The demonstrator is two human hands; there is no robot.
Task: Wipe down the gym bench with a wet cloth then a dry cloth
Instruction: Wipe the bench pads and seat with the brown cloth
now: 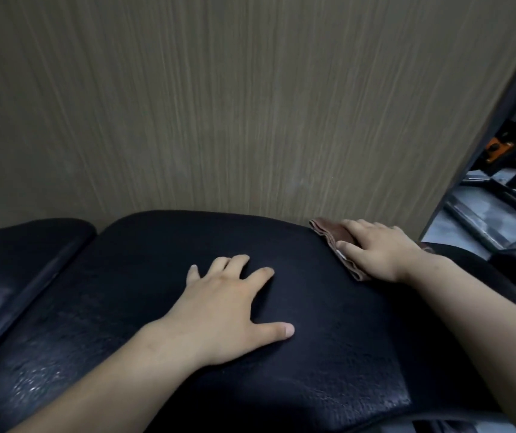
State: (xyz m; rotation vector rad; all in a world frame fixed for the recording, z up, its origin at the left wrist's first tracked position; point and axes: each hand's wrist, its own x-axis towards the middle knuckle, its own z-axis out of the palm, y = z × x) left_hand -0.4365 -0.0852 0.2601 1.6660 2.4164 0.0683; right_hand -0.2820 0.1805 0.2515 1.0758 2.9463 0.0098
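The black padded gym bench (144, 276) fills the lower half of the view, its leather cracked and worn. My left hand (228, 304) lies flat on the middle of the pad with its fingers spread. My right hand (378, 251) presses flat on a folded brown cloth (333, 234) at the pad's far right edge, next to the wall. Most of the cloth is hidden under that hand. A second black pad (16, 264) of the bench lies to the left, across a narrow gap.
A wood-grain wall panel (234, 104) rises right behind the bench. To the right of it, dark metal frames (497, 210) and orange gym gear (500, 148) stand on a grey floor.
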